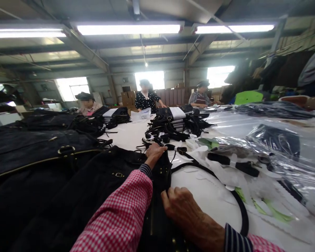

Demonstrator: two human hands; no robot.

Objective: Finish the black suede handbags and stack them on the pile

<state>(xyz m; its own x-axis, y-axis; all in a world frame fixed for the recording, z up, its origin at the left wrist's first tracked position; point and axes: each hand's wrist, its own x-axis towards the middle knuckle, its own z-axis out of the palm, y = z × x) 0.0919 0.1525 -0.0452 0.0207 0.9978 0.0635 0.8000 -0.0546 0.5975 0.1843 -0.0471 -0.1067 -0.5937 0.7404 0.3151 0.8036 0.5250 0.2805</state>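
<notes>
A black bag (136,175) with brass-coloured buckles lies before me on the white table. My left hand (155,154) is closed on its far edge, near the drawstring end. Lower down, my right hand (183,206) has its fingers curled against the bag's right side, with thumb and forefinger at the fabric edge; its fingertips are partly hidden. A black strap (243,210) loops out from the bag across the table on the right. Just beyond my left hand lie black straps with buckles (182,151).
More black bags (42,147) are piled on the left. Folded bags with white wrapping (177,113) stand stacked ahead. Clear plastic (304,175), a wrapped dark item (274,140) and white paper scraps (225,154) cover the right. Several people sit across the table.
</notes>
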